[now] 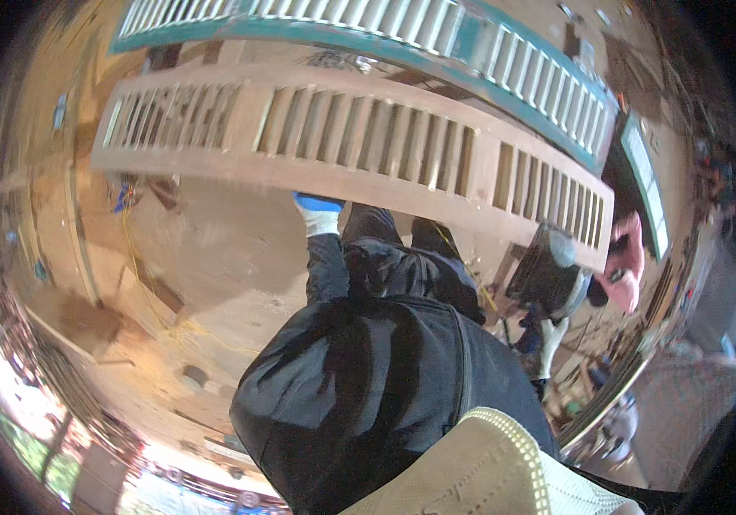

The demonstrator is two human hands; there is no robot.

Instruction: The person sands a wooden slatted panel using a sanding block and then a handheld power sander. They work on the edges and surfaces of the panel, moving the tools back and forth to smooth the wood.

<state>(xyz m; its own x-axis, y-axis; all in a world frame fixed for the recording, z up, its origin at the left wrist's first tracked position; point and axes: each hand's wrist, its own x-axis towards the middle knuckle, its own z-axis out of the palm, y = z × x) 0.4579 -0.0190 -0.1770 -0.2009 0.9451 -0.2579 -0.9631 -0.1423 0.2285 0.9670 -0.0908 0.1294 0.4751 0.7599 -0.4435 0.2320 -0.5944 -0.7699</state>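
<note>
A long pale wooden louvered shutter (368,137) stretches across the view in front of me, with three slatted sections set in one frame. My left hand (316,212), in a white glove with a blue coating, is closed on its near edge, left of the middle; part of the fingers is hidden at that edge. Lower right, my right hand (552,335) wears a whitish glove and hangs well apart from the shutter. Dark objects lie behind and beside it, and its fingers are too unclear to read. A grey rounded shape (562,247) shows near the shutter's right end.
Beyond the shutter lies a similar louvered panel (471,45) with a teal frame and white slats. A narrow teal-edged panel (648,184) stands at the right, near a person in pink (628,262). Yellow cord (140,257) trails over the floor at left, by wood pieces (157,296).
</note>
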